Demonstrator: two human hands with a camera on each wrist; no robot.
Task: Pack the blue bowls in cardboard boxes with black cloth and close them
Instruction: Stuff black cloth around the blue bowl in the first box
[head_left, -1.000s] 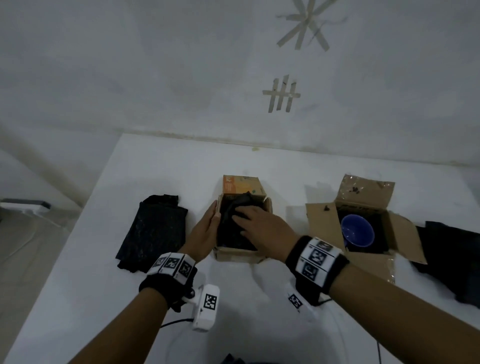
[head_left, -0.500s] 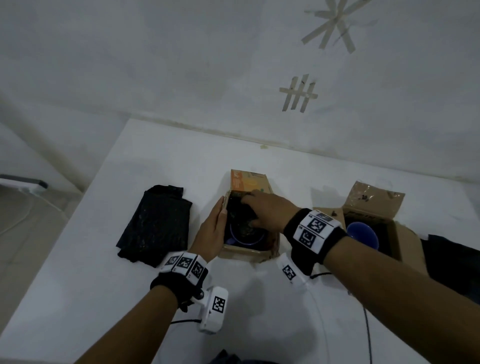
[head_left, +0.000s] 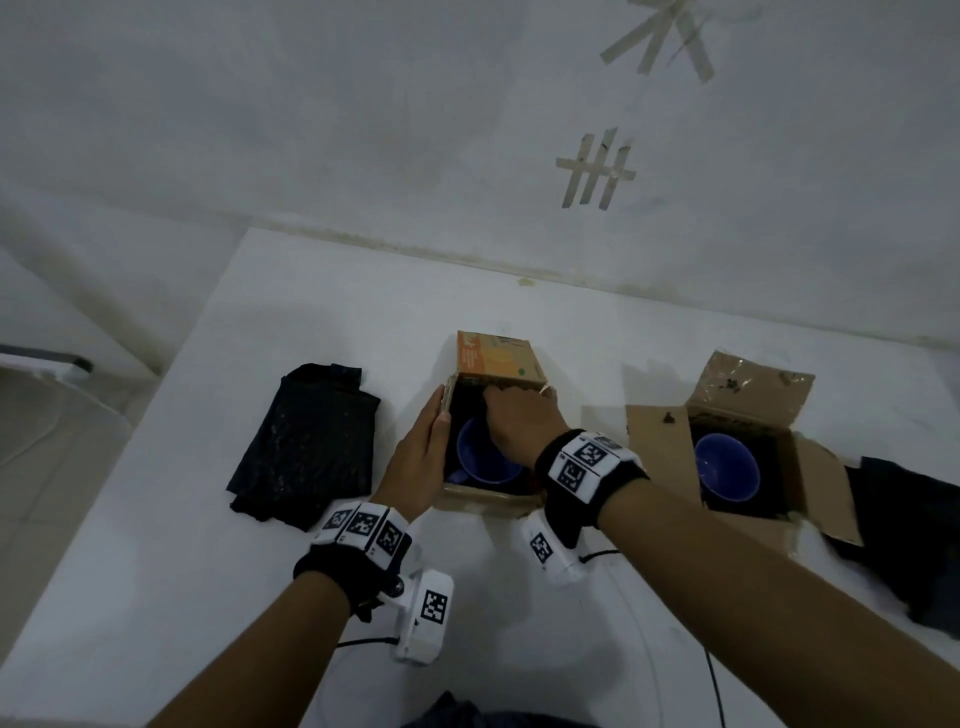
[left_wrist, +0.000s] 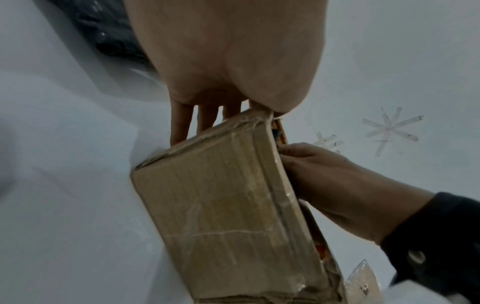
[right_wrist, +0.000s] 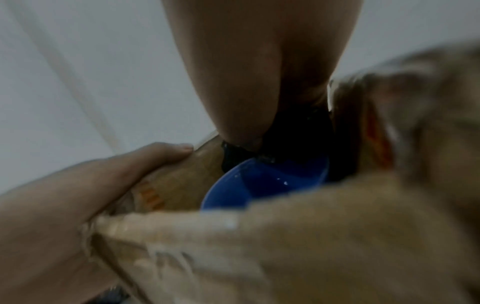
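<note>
Blue bowl (head_left: 480, 457) sitting inside the middle cardboard box (head_left: 488, 501), rim now plain to see, where a second ago black cloth (head_left: 470, 402) lay bunched over the whole opening. Cloth now pushed back to the far end of that box, under the right hand (head_left: 519, 423). Right hand reaching down into the box past the bowl's far rim, fingers hidden by cloth and box wall, so cannot tell whether gripping the cloth or only pressing it; right-wrist view blurred, showing only dark cloth (right_wrist: 291, 139) above the bowl (right_wrist: 262, 181). Left hand (head_left: 418, 457) flat against the left outer wall of the box, fingers straight, thumb over the top edge, same place as in both earlier frames. From the left wrist, straight fingers (left_wrist: 179, 123) seen laid along the box's side (left_wrist: 221, 205). Printed orange flap (head_left: 493, 356) of the box standing open on its far side. To the left of the box, just apart from it, a folded black cloth (head_left: 306, 447) on the white table (head_left: 156, 571). To the right of the box, a second cardboard box (head_left: 660, 452) with flaps spread, holding another blue bowl (head_left: 727, 465) on dark lining. Beyond that second box, more black cloth (head_left: 914, 540) at the table's edge.
</note>
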